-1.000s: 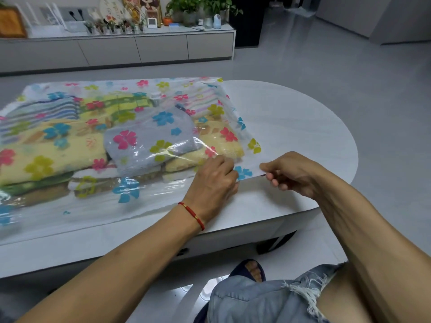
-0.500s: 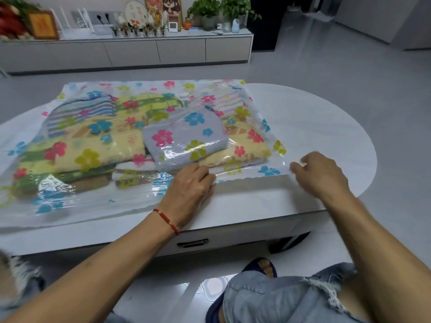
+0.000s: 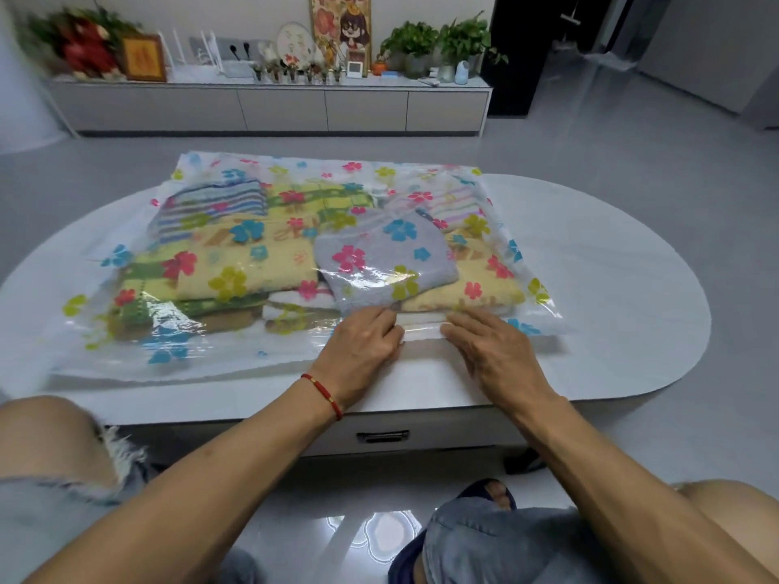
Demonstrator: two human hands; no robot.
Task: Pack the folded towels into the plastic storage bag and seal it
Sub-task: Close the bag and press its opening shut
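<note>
Already the towels (image 3: 295, 263) lie inside the bag (image 3: 202, 356) on the table (image 3: 611, 288). The left hand (image 3: 362, 347) and right hand (image 3: 489, 351) press flat on its near edge; sealing looks unfinished.

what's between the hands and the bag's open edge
Nothing visible. The left hand and right hand already rest on the bag near its front edge, just in front of the towels.

No legible text, label, brand, number or sign found: the framed picture (image 3: 143, 57) and small display (image 3: 355, 69) on the far sideboard (image 3: 269, 107) are too blurred to read.
</note>
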